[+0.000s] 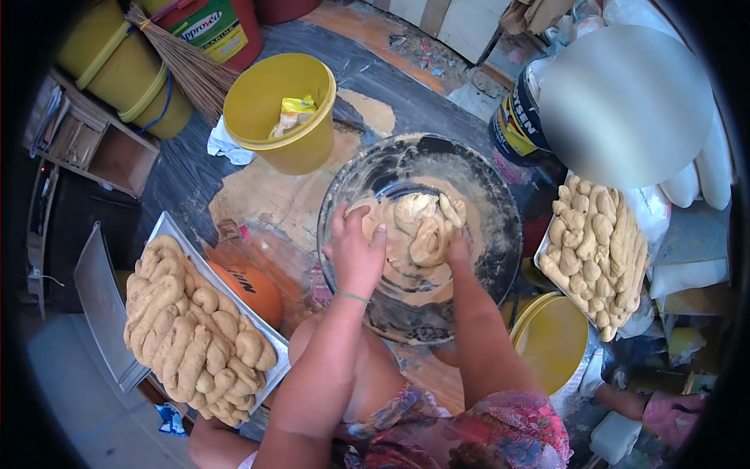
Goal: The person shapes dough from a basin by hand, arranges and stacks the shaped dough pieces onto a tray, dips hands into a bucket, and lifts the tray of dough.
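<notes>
A wide black basin (502, 234), its floor dusted with tan powder, stands in front of me. In it lies a lump of pale dough (430, 234), partly folded into a loop. My right hand (459, 248) is at the right side of the dough and grips its edge; some fingers are hidden by the dough. On the basin's left side, my left hand (355, 248) is held with fingers and thumb apart, holding nothing, over the powdery part. A thin green band circles the left wrist.
Trays heaped with twisted dough pieces stand at left (195, 328) and right (598, 250). A yellow bucket (305, 152) holds a packet. Nearby are a yellow lid (555, 344), a stick broom (183, 66), a dark paint pail (519, 121) and, lower right, another person's arm (623, 400).
</notes>
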Action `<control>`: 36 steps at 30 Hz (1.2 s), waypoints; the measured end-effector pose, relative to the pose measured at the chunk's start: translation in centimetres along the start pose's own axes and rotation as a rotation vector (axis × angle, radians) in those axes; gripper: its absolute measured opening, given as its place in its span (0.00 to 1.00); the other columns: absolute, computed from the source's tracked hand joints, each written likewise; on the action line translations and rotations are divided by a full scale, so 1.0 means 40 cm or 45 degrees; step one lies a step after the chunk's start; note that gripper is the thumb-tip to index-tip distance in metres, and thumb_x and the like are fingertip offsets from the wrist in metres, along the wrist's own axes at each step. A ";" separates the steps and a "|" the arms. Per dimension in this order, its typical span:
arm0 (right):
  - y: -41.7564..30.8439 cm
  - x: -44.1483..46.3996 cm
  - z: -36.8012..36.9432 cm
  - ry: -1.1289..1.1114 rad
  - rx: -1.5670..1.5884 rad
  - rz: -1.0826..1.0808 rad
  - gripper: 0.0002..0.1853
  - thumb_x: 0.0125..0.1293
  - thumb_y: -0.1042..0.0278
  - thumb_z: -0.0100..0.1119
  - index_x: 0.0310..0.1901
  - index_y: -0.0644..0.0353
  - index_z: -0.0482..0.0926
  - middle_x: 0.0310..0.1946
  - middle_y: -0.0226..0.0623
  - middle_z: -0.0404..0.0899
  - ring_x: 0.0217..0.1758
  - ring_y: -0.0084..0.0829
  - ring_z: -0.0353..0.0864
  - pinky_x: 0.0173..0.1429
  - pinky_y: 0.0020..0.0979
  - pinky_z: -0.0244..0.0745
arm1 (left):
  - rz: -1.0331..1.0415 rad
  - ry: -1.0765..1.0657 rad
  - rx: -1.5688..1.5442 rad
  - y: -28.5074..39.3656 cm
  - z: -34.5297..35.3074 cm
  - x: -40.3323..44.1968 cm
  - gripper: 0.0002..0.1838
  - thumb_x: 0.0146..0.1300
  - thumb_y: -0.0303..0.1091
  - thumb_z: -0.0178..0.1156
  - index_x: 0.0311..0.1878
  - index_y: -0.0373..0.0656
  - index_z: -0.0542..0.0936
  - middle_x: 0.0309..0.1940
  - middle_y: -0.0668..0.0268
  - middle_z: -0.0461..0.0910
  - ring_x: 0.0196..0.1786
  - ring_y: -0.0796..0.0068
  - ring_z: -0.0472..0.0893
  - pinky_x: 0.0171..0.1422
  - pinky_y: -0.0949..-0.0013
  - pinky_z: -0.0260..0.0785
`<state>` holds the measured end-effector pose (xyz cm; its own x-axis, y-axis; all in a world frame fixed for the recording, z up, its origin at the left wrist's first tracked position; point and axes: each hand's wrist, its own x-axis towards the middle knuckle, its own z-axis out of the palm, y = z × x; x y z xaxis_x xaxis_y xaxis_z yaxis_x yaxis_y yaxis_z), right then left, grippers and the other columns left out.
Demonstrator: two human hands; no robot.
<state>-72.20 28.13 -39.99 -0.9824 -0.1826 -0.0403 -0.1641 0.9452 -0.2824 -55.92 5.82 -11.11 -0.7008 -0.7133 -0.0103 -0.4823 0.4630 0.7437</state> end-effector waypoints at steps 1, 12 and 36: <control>-0.014 -0.011 -0.006 -0.020 0.096 0.115 0.20 0.55 0.68 0.62 0.52 0.52 0.75 0.58 0.39 0.70 0.64 0.41 0.65 0.61 0.48 0.63 | 0.009 0.002 -0.002 0.000 0.001 0.001 0.22 0.58 0.39 0.62 0.55 0.45 0.73 0.66 0.53 0.60 0.67 0.56 0.64 0.67 0.48 0.48; -0.017 -0.097 -0.166 -0.031 1.748 0.173 0.07 0.61 0.75 0.52 0.41 0.60 0.74 0.36 0.33 0.76 0.39 0.26 0.76 0.48 0.27 0.70 | -0.002 0.029 0.025 -0.014 -0.002 0.001 0.21 0.57 0.39 0.63 0.54 0.46 0.75 0.60 0.57 0.68 0.64 0.57 0.67 0.66 0.55 0.54; -0.171 -0.216 -0.532 -0.959 0.781 -0.558 0.16 0.61 0.68 0.60 0.50 0.63 0.74 0.37 0.34 0.76 0.41 0.26 0.74 0.47 0.30 0.70 | 0.253 -0.529 0.312 -0.033 0.000 -0.028 0.25 0.48 0.31 0.60 0.54 0.49 0.76 0.50 0.58 0.74 0.56 0.57 0.74 0.63 0.54 0.57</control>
<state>-64.49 29.01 -17.30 -0.5053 -0.7927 -0.3411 -0.2107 0.4966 -0.8420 -54.50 6.03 -12.08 -0.9167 -0.3534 -0.1864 -0.3930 0.7133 0.5803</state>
